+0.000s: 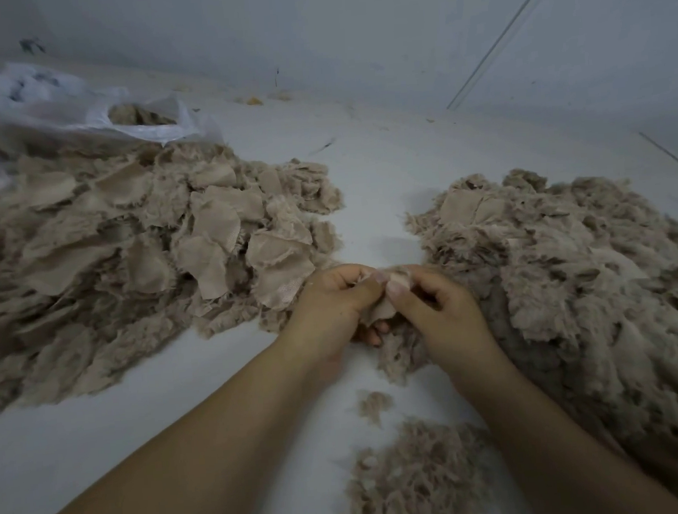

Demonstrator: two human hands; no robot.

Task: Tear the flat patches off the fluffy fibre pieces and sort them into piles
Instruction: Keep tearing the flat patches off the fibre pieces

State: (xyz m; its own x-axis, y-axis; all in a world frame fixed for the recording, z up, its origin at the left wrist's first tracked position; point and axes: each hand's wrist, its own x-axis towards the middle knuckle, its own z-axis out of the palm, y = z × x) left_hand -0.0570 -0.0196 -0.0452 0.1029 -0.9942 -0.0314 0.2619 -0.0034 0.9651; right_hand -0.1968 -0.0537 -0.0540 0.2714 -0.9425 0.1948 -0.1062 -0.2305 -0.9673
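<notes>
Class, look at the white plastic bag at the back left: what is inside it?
Through the mouth of the white plastic bag a clump of beige fluffy fibre shows. The bag's cloudy plastic hides how much more it holds and anything beneath that clump.

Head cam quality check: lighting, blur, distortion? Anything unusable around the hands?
Head view: dim, flat, bluish light, with soft shadows only and no glare. Wide-angle bending shows in the wall seam, and the left pile smears toward the frame edge. The hands are fairly sharp at centre, both pinching the fibre piece. The plastic bag looks soft and washed out.
</notes>
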